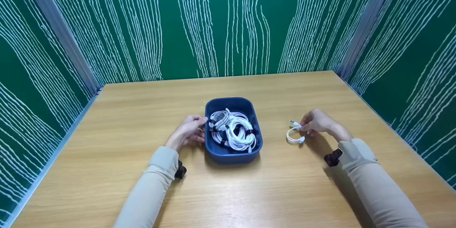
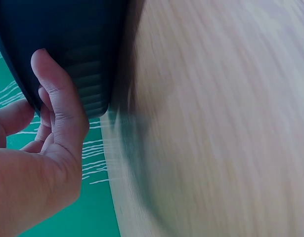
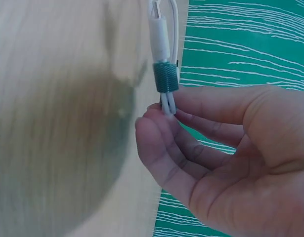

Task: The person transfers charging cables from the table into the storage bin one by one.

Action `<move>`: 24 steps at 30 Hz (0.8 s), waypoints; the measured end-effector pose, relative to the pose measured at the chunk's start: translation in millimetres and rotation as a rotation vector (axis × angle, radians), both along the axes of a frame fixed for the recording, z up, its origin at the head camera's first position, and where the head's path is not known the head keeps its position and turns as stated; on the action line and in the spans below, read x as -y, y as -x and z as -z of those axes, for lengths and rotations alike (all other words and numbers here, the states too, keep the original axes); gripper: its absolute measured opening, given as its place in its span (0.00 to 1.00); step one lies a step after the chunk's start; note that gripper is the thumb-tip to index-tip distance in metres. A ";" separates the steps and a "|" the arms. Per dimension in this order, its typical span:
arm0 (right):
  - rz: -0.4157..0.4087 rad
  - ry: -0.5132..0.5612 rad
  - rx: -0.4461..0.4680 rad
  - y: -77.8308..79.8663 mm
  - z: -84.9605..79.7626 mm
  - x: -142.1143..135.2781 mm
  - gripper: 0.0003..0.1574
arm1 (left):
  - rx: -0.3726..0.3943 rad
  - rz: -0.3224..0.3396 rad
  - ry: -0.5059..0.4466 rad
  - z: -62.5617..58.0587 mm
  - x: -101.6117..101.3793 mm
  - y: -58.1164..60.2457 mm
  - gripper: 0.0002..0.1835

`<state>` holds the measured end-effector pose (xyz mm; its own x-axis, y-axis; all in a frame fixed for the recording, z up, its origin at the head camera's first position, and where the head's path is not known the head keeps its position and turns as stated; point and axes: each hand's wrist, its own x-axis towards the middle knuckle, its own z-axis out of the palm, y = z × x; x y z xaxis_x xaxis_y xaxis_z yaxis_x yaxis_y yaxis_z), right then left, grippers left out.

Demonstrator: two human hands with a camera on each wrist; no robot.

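Note:
A dark blue bin (image 1: 231, 158) stands on the table, holding several coiled white cables (image 1: 239, 133) bound with black straps. At its left rim, my left hand (image 1: 190, 130) grips the wall, with one finger along the outside in the left wrist view. To the right of the bin, my right hand (image 1: 317, 123) pinches a short white USB cable (image 1: 293, 139) between thumb and fingertips. The cable hangs in a loop over the table. In the right wrist view a dark strap (image 3: 165, 77) wraps the cable just beyond my fingertips.
The wooden table (image 1: 142, 107) reaches back to green panels (image 1: 185, 42) with wavy white lines. Similar panels stand on the left and right, with grey posts (image 1: 64, 25) at the corners. Dark wrist cameras (image 1: 180, 170) sit on both cuffs.

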<state>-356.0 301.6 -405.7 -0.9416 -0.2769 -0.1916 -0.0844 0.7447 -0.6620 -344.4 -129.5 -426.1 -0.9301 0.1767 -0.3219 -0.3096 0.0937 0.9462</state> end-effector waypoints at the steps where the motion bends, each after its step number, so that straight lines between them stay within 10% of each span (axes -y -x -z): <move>1: -0.001 0.003 -0.002 0.4 -0.7 0.9 0.11 | 0.000 -0.001 -0.001 -0.1 0.0 -0.2 0.08; 24: -0.007 0.031 0.005 5.0 -12.4 17.3 0.09 | -0.013 0.014 -0.001 1.2 0.4 -0.6 0.10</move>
<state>-361.0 284.3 -393.3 -0.9387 -0.2893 -0.1873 -0.0860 0.7229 -0.6856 -343.9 -129.9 -427.4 -0.9315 0.1900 -0.3101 -0.2964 0.0975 0.9501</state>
